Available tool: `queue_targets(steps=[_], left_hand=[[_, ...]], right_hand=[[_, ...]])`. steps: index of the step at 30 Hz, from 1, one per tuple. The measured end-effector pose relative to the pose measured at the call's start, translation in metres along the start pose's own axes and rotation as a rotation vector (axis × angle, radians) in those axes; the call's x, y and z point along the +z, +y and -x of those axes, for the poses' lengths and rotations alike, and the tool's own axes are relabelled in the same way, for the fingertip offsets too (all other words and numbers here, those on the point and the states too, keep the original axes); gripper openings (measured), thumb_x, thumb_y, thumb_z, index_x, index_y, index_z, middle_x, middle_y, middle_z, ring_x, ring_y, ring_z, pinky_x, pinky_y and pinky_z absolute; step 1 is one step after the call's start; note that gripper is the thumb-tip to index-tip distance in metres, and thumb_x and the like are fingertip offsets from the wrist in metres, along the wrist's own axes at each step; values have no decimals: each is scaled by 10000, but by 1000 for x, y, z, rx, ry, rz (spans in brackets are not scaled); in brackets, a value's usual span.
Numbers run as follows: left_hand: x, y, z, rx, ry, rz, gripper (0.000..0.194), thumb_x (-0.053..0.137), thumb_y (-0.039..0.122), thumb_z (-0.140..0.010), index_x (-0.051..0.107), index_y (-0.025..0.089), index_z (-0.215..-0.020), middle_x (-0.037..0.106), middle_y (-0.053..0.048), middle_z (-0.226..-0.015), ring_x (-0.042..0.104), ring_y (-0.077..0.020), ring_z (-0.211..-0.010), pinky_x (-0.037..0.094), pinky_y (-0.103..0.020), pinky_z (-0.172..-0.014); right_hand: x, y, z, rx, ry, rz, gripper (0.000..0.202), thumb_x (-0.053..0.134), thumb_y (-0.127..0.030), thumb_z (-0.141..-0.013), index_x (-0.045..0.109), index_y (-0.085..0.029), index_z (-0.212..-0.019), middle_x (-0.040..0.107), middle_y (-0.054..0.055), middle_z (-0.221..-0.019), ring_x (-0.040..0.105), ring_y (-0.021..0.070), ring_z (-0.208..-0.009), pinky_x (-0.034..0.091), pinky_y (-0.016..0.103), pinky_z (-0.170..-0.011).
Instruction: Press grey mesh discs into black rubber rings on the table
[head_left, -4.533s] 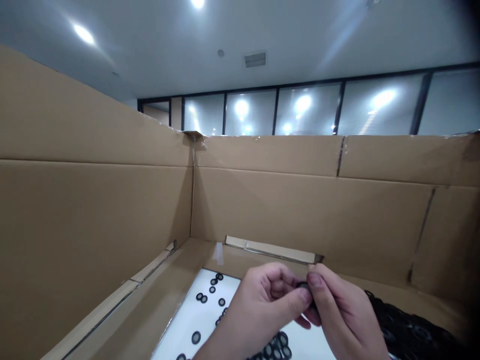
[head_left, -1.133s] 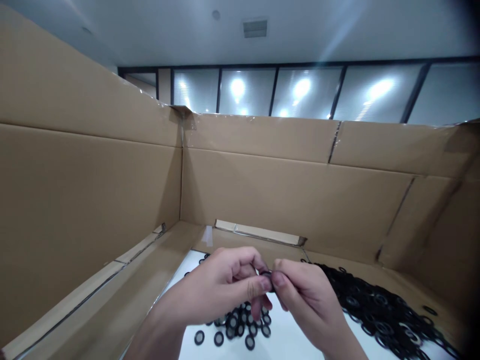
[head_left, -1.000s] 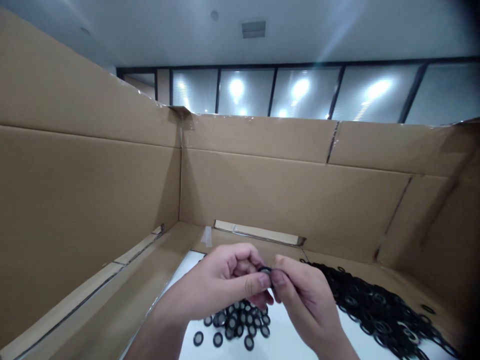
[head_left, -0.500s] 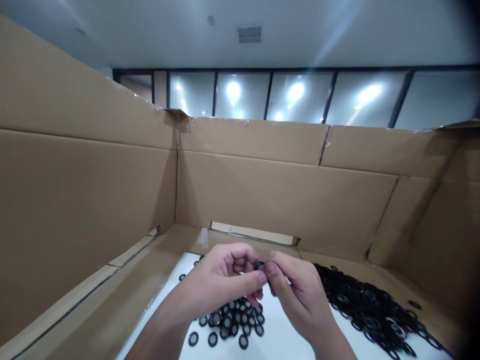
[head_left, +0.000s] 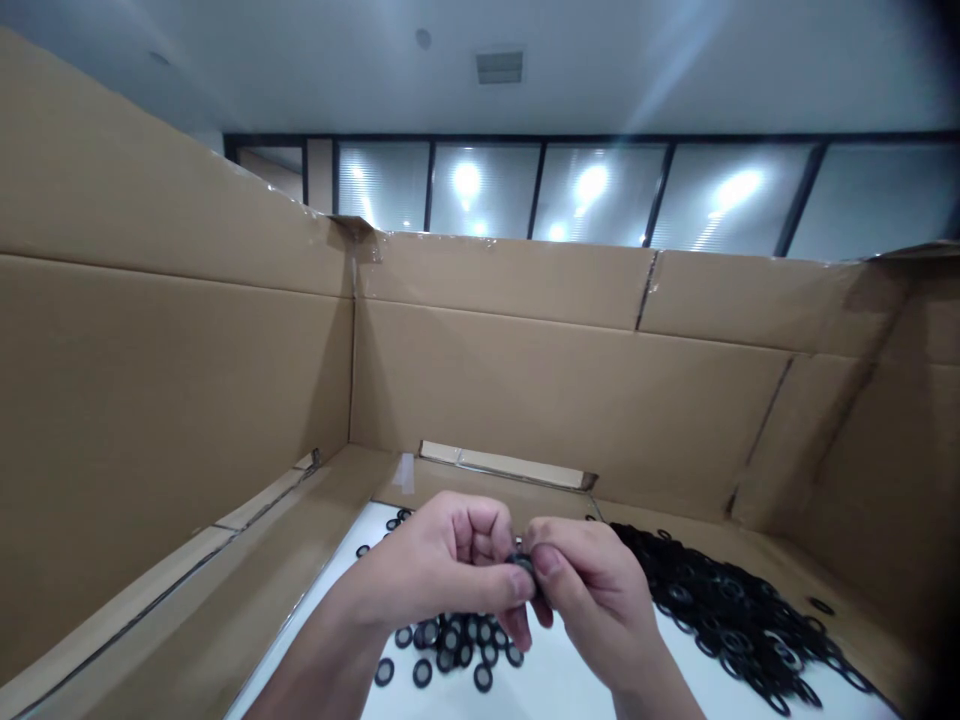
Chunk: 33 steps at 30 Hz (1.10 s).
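Slightly lowered, the ring (head_left: 523, 563) sits between hands (head_left: 589, 575).

No txt, nos. or signs legible anywhere.

Office-like, with framed glass panels (head_left: 615, 205)

Plain black rings (head_left: 727, 612), black discs (head_left: 465, 655) pale grey at the centre, white surface (head_left: 562, 680), brown cardboard walls (head_left: 525, 390).
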<state>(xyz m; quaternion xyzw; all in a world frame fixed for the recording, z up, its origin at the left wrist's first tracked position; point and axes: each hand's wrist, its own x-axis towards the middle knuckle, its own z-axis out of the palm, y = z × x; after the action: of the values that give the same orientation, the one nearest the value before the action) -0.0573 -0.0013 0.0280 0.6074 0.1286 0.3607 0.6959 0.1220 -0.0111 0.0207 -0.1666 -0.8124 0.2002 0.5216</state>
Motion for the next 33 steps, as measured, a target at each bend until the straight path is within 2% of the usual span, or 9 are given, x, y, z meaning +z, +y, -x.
queue_targets(steps=[5,10,14,17,19,22,26,30,33], left_hand=[[-3,2,-1,-41,23,-44,336,799,248,-785,487,150,-707,665,9,-613,703,-130,-566,512,-176,-527],[-3,10,7,-59,51,-117,305,782,248,-811,509,148,-722,695,-22,-635,712,-135,-614,518,-179,-555],[4,11,6,66,138,-80,236,791,252,-814,591,131,-787,686,-14,-679,686,-111,-636,544,-188,-609],[9,9,2,154,172,-78,211,771,297,-836,634,137,-854,652,-2,-708,655,-110,-634,553,-208,-596],[9,10,1,154,188,-121,209,759,312,-847,640,143,-875,638,2,-710,641,-112,-644,547,-211,-595],[5,15,3,77,192,-242,216,738,323,-866,640,131,-864,654,-11,-706,630,-104,-642,525,-205,-621],[2,19,7,-13,91,-281,262,718,354,-881,600,129,-816,671,-14,-670,648,-99,-598,493,-185,-583],[1,12,4,-24,69,-207,321,707,380,-883,489,170,-778,609,42,-513,601,-87,-422,387,-149,-427],[-3,7,2,-28,68,-220,344,715,398,-868,467,179,-773,590,52,-461,568,-86,-363,324,-142,-377]], right_hand=[[-5,-2,-1,-69,-3,184,355,435,-205,-993,440,-199,-638,461,-29,-548,417,93,-482,307,236,-491],[4,-4,-1,-203,88,375,281,460,-130,-952,436,-209,-683,465,-22,-571,412,110,-519,306,257,-521],[16,-4,2,-243,238,414,257,439,-125,-961,479,-211,-722,499,-15,-581,448,121,-528,336,259,-535],[19,-4,1,-177,310,381,292,420,-145,-982,469,-213,-702,504,-22,-570,456,112,-496,345,250,-522],[17,-4,-2,-123,295,378,329,413,-170,-995,451,-210,-671,487,-27,-559,453,108,-487,336,247,-515],[10,-5,-5,-40,171,322,379,427,-225,-1008,431,-201,-631,464,-34,-549,443,96,-487,317,235,-503],[3,-6,-6,62,-2,152,420,413,-265,-1027,434,-196,-614,465,-41,-532,440,84,-478,317,215,-488],[1,-3,-4,47,25,181,425,422,-280,-1011,382,-204,-595,389,-49,-531,361,87,-471,271,233,-471],[1,-3,-5,-8,50,281,384,435,-228,-988,352,-209,-613,345,-53,-558,330,88,-482,254,237,-474]])
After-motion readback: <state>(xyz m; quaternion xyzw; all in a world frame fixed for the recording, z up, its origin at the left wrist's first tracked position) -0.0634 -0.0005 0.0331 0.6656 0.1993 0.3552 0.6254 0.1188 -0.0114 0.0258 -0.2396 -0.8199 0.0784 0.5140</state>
